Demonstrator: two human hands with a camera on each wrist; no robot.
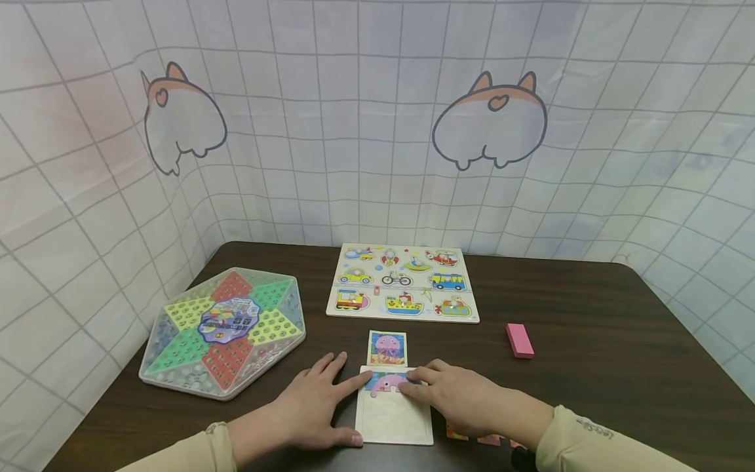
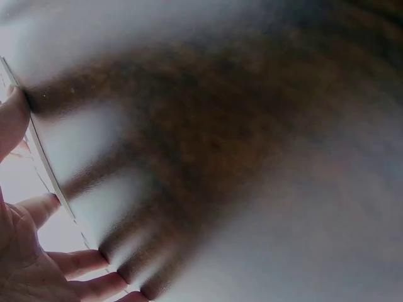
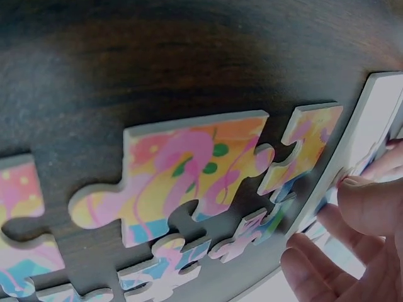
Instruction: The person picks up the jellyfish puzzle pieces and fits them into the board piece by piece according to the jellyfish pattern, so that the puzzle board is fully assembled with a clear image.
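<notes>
At left, the left hand (image 1: pixel 312 410), spread nearly straight, gripping nothing, index finger and thumb against the left edge of the puzzle tray (image 1: pixel 393 421), probably steadying. Along its top, a strip of fitted pieces (image 1: pixel 386 382); above, a jellyfish card (image 1: pixel 387 347), perhaps for comparing. At the strip's right end, the right hand (image 1: pixel 460 395), fingers slightly bent: pinching or pressing, cannot tell. Beside the tray, loose pieces (image 3: pixel 189 176), likely for easy reach. Most room rightward, past the pink block (image 1: pixel 520 341), toward the edge of the table (image 1: pixel 637 341).

Checked cloth (image 1: pixel 330 144) with cartoon animals (image 1: pixel 489 128) hangs before me; a board game (image 1: pixel 227 328) and jigsaw tray (image 1: pixel 394 419) on the counter (image 1: pixel 596 328) suggest a play corner.
</notes>
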